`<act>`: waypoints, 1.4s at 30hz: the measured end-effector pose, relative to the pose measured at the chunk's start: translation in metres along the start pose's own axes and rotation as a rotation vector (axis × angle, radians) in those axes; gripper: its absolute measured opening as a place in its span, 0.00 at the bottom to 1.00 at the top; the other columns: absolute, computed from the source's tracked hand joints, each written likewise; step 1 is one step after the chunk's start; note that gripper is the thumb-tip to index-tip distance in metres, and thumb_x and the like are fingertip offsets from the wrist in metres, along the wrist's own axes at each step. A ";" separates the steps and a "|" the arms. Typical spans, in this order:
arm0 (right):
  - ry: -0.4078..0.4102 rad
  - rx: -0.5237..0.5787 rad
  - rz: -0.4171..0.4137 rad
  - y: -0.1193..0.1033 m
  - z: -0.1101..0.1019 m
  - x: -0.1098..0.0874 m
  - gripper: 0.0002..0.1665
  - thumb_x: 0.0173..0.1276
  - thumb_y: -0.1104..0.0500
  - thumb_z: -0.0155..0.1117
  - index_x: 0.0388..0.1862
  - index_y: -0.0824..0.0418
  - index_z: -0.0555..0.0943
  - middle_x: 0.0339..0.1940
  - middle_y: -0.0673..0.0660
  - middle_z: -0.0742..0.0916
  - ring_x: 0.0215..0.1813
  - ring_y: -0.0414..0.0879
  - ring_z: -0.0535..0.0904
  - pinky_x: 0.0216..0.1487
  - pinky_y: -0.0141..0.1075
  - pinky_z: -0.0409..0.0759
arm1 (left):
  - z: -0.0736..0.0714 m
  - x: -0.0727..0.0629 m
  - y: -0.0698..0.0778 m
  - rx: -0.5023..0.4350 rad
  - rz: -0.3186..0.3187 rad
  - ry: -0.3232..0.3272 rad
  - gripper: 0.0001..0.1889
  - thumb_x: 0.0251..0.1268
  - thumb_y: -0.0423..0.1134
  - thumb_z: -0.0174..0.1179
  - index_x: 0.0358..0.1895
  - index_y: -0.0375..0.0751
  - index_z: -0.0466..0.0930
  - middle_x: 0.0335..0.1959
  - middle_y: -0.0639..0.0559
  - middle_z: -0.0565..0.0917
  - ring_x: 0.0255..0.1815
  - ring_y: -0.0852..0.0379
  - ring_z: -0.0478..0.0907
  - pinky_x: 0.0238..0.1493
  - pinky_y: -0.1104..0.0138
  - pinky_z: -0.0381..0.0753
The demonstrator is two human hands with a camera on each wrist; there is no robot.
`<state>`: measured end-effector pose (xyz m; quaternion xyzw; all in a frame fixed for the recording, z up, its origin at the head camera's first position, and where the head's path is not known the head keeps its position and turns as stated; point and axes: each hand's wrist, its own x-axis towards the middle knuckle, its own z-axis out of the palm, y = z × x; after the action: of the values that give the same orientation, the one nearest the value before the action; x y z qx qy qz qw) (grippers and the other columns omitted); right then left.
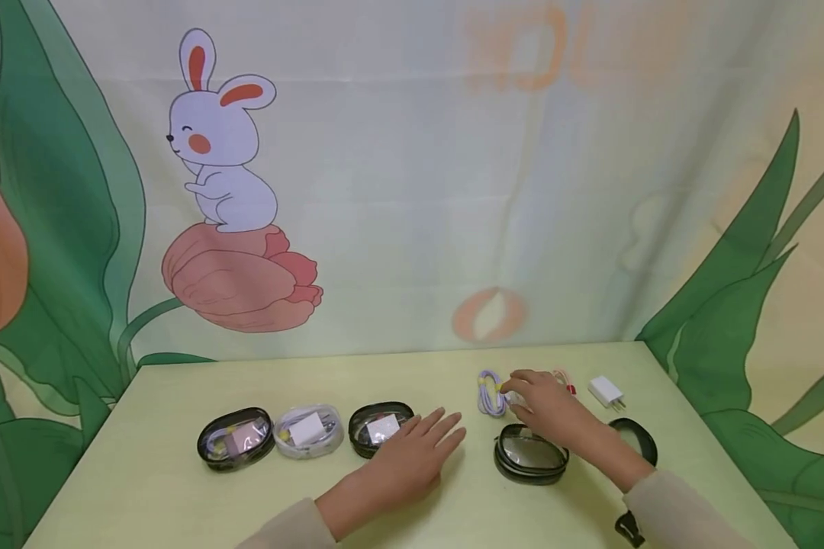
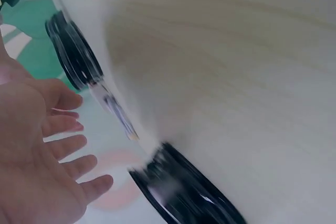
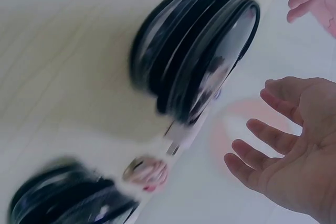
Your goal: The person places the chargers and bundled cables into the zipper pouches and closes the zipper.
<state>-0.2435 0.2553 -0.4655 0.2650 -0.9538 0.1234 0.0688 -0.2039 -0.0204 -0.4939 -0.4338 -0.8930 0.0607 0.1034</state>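
Note:
My left hand [image 1: 412,457], fingers straight and spread, hovers beside a black-rimmed clear pouch [image 1: 371,415] with a white charger in it; I cannot tell whether it touches the pouch. In the left wrist view the palm of the left hand [image 2: 37,145] holds nothing. My right hand [image 1: 549,404] is above a stack of black-rimmed clear pouches [image 1: 532,456], its fingertips near a coiled purple cable [image 1: 487,396]. The right wrist view has the right hand [image 3: 289,156] with loose, parted fingers and nothing in it. A whitish thing under its fingers is mostly hidden.
Leftward stand a black-rimmed pouch [image 1: 236,440] and a white-rimmed pouch [image 1: 309,431]. A white charger [image 1: 606,392] and a pink cable [image 1: 564,376] lie at the back right. Another black-rimmed pouch [image 1: 648,438] is partly behind the right forearm.

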 end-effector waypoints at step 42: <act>0.085 0.009 -0.030 0.028 0.002 -0.017 0.13 0.67 0.65 0.71 0.50 0.64 0.84 0.51 0.62 0.85 0.53 0.59 0.80 0.56 0.55 0.78 | -0.004 0.069 0.030 0.119 0.180 0.011 0.29 0.64 0.69 0.58 0.59 0.53 0.76 0.53 0.57 0.77 0.53 0.58 0.75 0.41 0.68 0.77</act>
<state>-0.2434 0.2862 -0.4763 0.2740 -0.9454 0.1380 0.1100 -0.2219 0.0527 -0.4866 -0.5056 -0.8447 0.1204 0.1280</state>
